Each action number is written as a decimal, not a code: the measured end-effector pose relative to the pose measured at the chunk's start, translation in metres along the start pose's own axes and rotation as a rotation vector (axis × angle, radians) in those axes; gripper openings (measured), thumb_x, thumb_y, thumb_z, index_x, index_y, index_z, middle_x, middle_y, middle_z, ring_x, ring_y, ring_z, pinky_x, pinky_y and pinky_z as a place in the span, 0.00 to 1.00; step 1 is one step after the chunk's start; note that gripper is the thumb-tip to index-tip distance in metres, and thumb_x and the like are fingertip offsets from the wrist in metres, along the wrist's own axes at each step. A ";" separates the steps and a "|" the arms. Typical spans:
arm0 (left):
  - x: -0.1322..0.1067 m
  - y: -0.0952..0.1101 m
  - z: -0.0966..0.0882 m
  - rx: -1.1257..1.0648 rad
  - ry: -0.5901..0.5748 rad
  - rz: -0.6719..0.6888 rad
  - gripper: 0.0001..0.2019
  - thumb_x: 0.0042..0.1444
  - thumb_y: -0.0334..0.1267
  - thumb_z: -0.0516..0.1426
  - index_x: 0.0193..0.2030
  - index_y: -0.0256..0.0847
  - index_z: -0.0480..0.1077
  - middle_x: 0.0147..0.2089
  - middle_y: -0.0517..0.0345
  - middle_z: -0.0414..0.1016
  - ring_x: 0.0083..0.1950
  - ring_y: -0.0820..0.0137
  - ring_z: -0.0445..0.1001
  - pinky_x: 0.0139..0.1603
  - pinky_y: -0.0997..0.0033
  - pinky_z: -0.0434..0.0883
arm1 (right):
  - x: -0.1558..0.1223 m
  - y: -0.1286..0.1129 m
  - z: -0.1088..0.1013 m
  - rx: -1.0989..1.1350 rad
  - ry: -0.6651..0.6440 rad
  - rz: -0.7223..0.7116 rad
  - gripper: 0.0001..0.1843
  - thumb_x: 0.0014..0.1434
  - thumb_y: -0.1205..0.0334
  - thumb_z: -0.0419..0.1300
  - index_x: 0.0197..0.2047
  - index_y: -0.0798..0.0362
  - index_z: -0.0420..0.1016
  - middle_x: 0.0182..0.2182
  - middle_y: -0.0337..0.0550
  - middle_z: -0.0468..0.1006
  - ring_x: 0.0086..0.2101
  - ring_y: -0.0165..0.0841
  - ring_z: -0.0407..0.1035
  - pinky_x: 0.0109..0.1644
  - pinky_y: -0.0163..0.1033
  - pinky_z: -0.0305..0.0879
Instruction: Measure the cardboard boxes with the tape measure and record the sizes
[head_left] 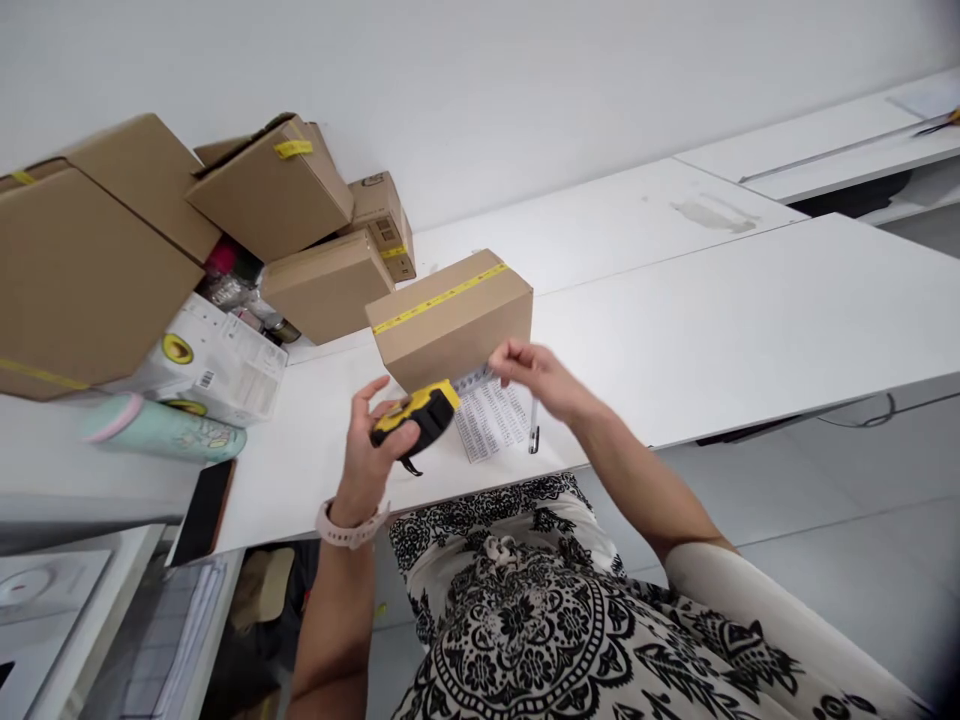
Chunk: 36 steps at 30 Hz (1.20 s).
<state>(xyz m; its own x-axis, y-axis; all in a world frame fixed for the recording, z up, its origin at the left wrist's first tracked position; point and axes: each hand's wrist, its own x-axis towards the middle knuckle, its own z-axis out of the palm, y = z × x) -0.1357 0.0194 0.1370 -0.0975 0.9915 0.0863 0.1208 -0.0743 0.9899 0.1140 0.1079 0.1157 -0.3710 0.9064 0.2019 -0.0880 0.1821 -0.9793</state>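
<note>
L hand (pixel 366 440) gripped tape measure (pixel 417 416), approx. ctr of frame; R hand (pixel 531 370), just to its right, seemingly pinched blade (pixel 471 380) end. Case looked stiff, prob. light, best held round body; blade prob. bendy, best taken by tip

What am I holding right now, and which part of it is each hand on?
Your left hand grips the yellow-and-black tape measure by its case; your right hand appears to pinch the free end of its pulled-out blade.
</note>
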 end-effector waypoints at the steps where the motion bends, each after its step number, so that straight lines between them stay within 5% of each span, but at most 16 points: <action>1: 0.008 0.007 -0.007 0.006 0.045 0.021 0.39 0.45 0.50 0.68 0.62 0.41 0.60 0.44 0.51 0.77 0.44 0.61 0.78 0.42 0.64 0.75 | 0.012 -0.009 -0.015 -0.026 0.053 -0.048 0.14 0.60 0.50 0.63 0.30 0.51 0.70 0.29 0.40 0.73 0.32 0.31 0.68 0.37 0.41 0.68; 6: 0.042 0.034 -0.049 0.084 0.310 0.079 0.31 0.43 0.50 0.67 0.54 0.39 0.70 0.35 0.58 0.73 0.32 0.69 0.73 0.28 0.74 0.68 | 0.069 -0.033 -0.091 -0.020 0.342 -0.134 0.18 0.59 0.46 0.62 0.30 0.52 0.69 0.33 0.41 0.74 0.41 0.35 0.72 0.46 0.44 0.70; 10: 0.037 0.023 -0.067 0.104 0.318 0.029 0.31 0.41 0.50 0.68 0.52 0.38 0.72 0.35 0.58 0.74 0.33 0.69 0.72 0.29 0.73 0.68 | 0.064 -0.011 -0.113 0.067 0.377 -0.116 0.18 0.56 0.43 0.64 0.31 0.50 0.69 0.39 0.41 0.79 0.47 0.37 0.72 0.54 0.46 0.68; 17: 0.021 -0.027 -0.056 0.185 0.059 -0.046 0.27 0.45 0.52 0.68 0.47 0.37 0.74 0.55 0.45 0.77 0.56 0.54 0.73 0.57 0.58 0.67 | 0.027 0.069 -0.105 0.161 0.317 -0.031 0.22 0.56 0.39 0.64 0.34 0.48 0.66 0.56 0.44 0.78 0.55 0.37 0.70 0.63 0.49 0.61; 22: 0.036 -0.033 -0.045 0.185 0.019 -0.049 0.29 0.41 0.53 0.70 0.46 0.38 0.73 0.57 0.43 0.75 0.58 0.53 0.73 0.59 0.55 0.66 | 0.037 0.090 -0.089 0.201 0.335 -0.006 0.23 0.53 0.37 0.65 0.34 0.48 0.66 0.48 0.43 0.81 0.53 0.35 0.72 0.63 0.47 0.61; 29: 0.050 -0.024 -0.034 0.214 0.042 -0.046 0.27 0.40 0.55 0.69 0.42 0.38 0.73 0.42 0.53 0.77 0.42 0.63 0.74 0.40 0.66 0.70 | 0.044 0.077 -0.063 0.129 0.429 -0.017 0.24 0.51 0.36 0.65 0.32 0.49 0.67 0.41 0.42 0.81 0.45 0.34 0.72 0.56 0.44 0.66; 36: 0.064 0.037 -0.047 0.224 0.003 -0.120 0.23 0.45 0.57 0.65 0.36 0.38 0.74 0.31 0.58 0.72 0.30 0.68 0.69 0.21 0.74 0.65 | 0.050 0.021 -0.068 -0.154 0.596 0.002 0.22 0.54 0.39 0.63 0.28 0.50 0.67 0.28 0.39 0.75 0.32 0.33 0.69 0.39 0.39 0.68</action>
<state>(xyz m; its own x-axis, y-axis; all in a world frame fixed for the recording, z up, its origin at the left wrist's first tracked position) -0.1838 0.0755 0.1848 -0.1276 0.9914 -0.0293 0.3236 0.0695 0.9436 0.1566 0.1830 0.1044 0.2132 0.9559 0.2021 0.0634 0.1929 -0.9792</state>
